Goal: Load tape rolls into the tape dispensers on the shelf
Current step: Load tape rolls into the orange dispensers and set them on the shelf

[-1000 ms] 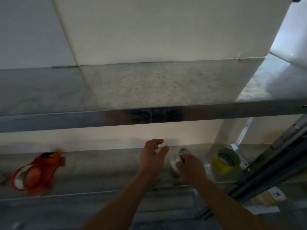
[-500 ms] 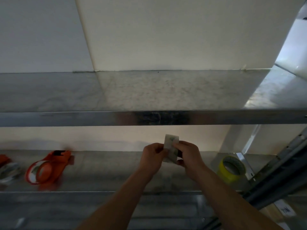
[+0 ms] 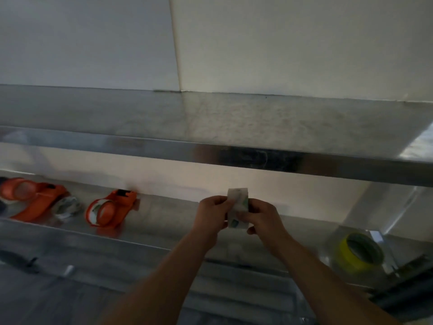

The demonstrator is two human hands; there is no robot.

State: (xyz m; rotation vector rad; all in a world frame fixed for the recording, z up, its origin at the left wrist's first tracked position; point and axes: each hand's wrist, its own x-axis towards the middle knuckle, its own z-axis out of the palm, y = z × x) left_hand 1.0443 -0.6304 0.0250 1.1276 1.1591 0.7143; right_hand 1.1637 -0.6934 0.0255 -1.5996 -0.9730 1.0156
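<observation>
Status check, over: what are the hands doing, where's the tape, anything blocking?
Left hand and right hand grip the tape roll, held over the shelf. Nearest orange tape dispenser lies left, untouched. Nothing between.

We are holding both forearms up from the bottom edge, left hand (image 3: 214,213) and right hand (image 3: 263,216) meeting mid-frame, curled fingers pinching a tape roll (image 3: 238,199).

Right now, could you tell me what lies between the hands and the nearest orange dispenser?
Nothing: in the head view, only bare shelf separates the orange dispenser from the left hand gripping the tape roll.
</observation>
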